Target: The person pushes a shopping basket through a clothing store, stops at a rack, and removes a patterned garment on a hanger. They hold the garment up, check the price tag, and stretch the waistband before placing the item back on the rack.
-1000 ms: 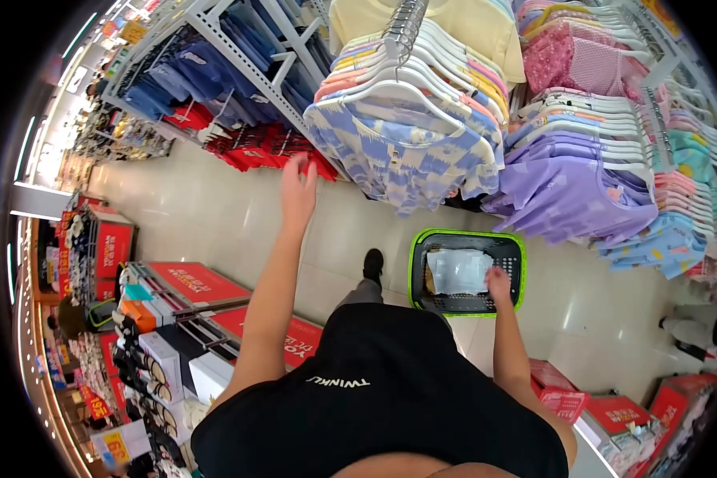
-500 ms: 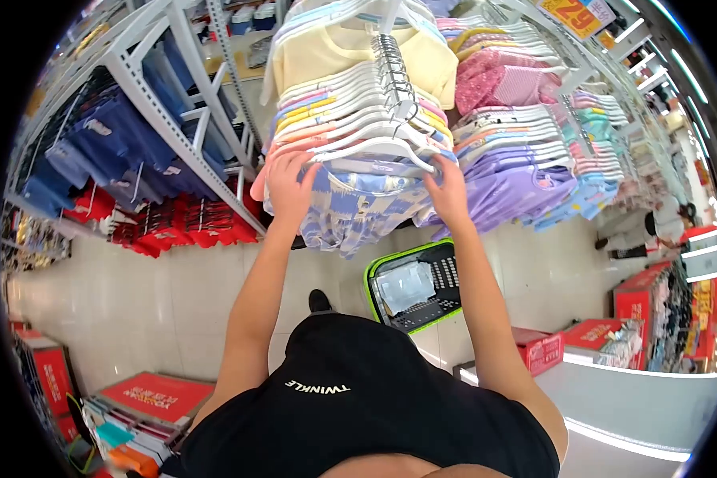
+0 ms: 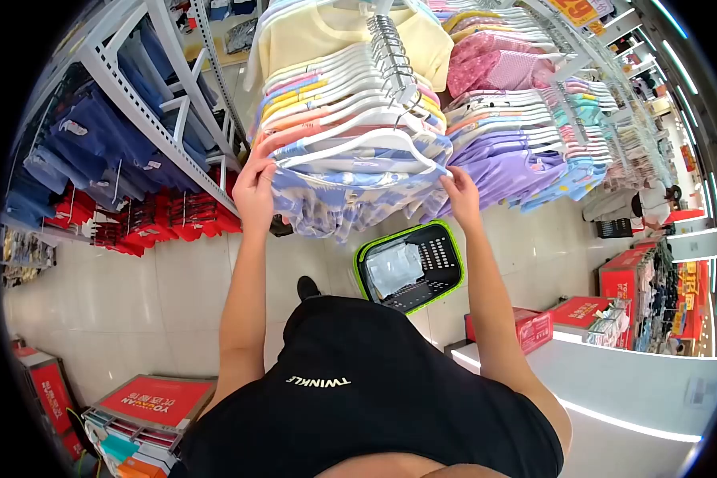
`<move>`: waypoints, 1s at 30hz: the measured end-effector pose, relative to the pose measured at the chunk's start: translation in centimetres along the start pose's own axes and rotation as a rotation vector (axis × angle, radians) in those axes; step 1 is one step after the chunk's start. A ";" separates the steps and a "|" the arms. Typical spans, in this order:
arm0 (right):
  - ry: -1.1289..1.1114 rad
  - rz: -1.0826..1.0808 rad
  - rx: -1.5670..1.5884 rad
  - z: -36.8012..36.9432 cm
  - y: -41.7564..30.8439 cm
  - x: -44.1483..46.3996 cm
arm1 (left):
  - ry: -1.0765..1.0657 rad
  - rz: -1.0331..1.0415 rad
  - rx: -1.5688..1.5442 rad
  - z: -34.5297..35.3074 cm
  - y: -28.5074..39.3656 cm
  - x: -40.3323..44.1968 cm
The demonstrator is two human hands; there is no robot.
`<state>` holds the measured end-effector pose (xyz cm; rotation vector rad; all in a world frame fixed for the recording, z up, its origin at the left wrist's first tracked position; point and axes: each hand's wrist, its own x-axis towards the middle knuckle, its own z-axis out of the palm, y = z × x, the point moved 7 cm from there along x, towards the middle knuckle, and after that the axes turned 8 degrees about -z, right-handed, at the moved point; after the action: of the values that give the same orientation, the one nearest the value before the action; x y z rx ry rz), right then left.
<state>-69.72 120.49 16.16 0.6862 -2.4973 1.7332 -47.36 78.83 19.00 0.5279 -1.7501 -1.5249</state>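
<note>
A blue-and-white patterned shirt (image 3: 338, 203) hangs on a white hanger (image 3: 362, 149) at the front of a packed rack. My left hand (image 3: 255, 187) pinches the shirt at its left shoulder. At the right shoulder, near the hanger's other end, my right hand (image 3: 460, 193) grips the cloth between thumb and fingers. The shirt is spread between both hands. Behind it hang pastel shirts on white hangers, their hooks on a metal arm (image 3: 392, 60).
A green-rimmed black basket (image 3: 452, 292) with clear plastic packets (image 3: 396, 269) stands on the floor. Purple shirts (image 3: 506, 167) hang at the right, denim clothes (image 3: 95, 131) at the left. Red boxes (image 3: 531, 328) stand lower right. Another person (image 3: 653, 205) is at the far right.
My hands have gone from apart and low, to the hanger's ends, and now hold the shirt's shoulders. The shirt is pulled wider. The view has swung rightward.
</note>
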 end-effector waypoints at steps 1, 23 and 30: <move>-0.008 0.037 0.147 -0.2 -0.1 -0.2 | 0.016 -0.051 -0.082 -0.2 -0.8 -0.1; -0.063 0.194 0.380 -0.3 5.0 -2.8 | -0.015 -0.795 -0.568 1.2 -14.2 -12.6; -0.020 0.209 0.348 1.9 4.9 -4.1 | 0.019 -0.750 -0.491 2.0 -12.0 -12.2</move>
<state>-67.36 121.60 10.01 0.4689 -2.3761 2.2776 -43.01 86.49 4.24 0.9938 -1.1222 -2.3549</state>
